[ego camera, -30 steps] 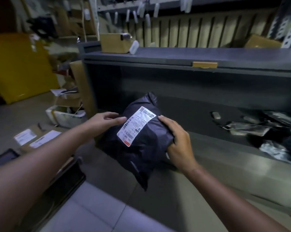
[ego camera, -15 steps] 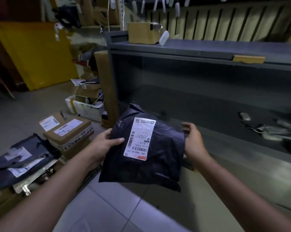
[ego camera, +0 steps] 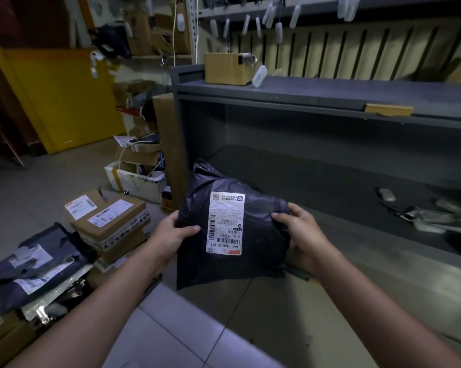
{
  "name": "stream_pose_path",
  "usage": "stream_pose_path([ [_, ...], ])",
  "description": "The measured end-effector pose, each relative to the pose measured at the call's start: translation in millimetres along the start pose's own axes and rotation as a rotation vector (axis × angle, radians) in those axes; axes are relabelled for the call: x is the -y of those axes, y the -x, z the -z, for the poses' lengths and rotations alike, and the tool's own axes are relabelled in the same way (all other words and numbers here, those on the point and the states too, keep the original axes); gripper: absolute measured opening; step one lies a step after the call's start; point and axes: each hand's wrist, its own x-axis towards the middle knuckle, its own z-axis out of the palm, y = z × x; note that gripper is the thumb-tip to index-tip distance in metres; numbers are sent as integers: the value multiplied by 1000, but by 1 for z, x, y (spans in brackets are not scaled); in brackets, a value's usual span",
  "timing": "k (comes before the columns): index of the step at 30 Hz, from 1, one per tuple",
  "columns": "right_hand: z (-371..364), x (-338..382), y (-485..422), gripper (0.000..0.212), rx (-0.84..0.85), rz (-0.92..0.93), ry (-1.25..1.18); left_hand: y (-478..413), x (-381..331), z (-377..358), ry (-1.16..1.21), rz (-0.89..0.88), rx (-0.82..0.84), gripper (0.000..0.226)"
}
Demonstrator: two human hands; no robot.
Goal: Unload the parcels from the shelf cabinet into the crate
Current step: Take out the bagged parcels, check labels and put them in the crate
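You are holding one dark grey parcel (ego camera: 264,235) between both hands, in the air just in front of the left end of the shelf cabinet's (ego camera: 277,100) lower shelf. As far as I can judge, it is clear of the shelf's front edge. Your left hand (ego camera: 171,232) is gripping the parcel's left edge, with the thumb lying across the front and the fingers out of sight behind. Your right hand (ego camera: 301,235) is clasping the right edge, thumb on the front and fingers curling round it. Taking it by both sides is keeping the soft bag flat and its single white label (ego camera: 226,223) facing you, probably for a check before it is going down.

To your left, on the floor, a pile is sitting where I judge the crate to be. The crate itself is hidden under it, so I cannot make out a rim. On top you are seeing one brown box (ego camera: 110,216) carrying two labels, with at least two more boxes stacked beneath it. Beside them two dark mailer bags (ego camera: 38,251) are lying flat, likely so the load is stacking evenly.

Toward the right end of the lower shelf a loose heap of bags (ego camera: 431,216) is waiting, too blurred to count. On the top shelf one cardboard box (ego camera: 228,69) is standing at the left corner, and one flat tan piece (ego camera: 388,109) is lying at the front edge.
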Motion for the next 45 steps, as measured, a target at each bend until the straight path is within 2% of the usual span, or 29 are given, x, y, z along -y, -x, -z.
stream_pose_path([
  [4, 0, 0, 2, 23, 2, 44, 10, 0, 4, 1, -83, 36, -8, 35],
  [7, -3, -2, 1, 25, -5, 99, 38, -1, 6, 0, -140, 34, -105, 52],
  [9, -7, -2, 1, 25, -5, 139, 63, 1, 5, -2, -289, -46, -134, 61],
  [13, -14, -1, 1, 22, 4, 157, 87, 7, 3, -12, -562, -182, 50, 70],
  [16, -17, -2, 0, 22, 14, 149, 70, 11, 3, -14, -584, -183, 191, 85],
  [19, -18, -3, -1, 20, 8, 136, 47, 10, 5, -15, -617, -176, 224, 84],
  [22, -14, -1, -3, 19, -9, 103, -10, 3, 7, -10, -491, -177, 135, 60],
  [23, -11, 1, -4, 18, -13, 90, -34, 0, 10, -5, -527, -209, 89, 67],
  [26, -5, 7, -4, 14, 0, 51, -98, 1, 19, 11, -831, -293, 11, 87],
  [29, 0, 8, -7, 22, -12, 3, -107, 0, 24, 15, -916, -336, 8, 99],
  [32, 1, 8, -8, 31, -51, -43, -110, -9, 26, 15, -962, -482, -32, 84],
  [34, 5, 9, -10, 39, -107, -22, -85, -17, 28, 13, -894, -511, -80, 63],
  [36, 11, 9, -14, 42, -128, -11, -45, -16, 16, 7, -631, -394, -59, 49],
  [37, 12, 10, -14, 37, -117, -15, -33, -15, 11, 3, -473, -311, -32, 46],
  [39, 13, 9, -13, 19, -87, -32, -22, -15, 7, -1, -300, -233, -26, 33],
  [41, 14, 6, -14, 18, -62, -80, -106, -8, -2, -8, -149, -154, -73, 20],
  [43, 15, 6, -11, 26, -3, -198, -249, -2, -10, -12, -91, -196, -13, 23],
  [45, 16, 8, -11, 31, 73, -273, -250, -2, -18, -15, 1, -175, -6, 28],
])
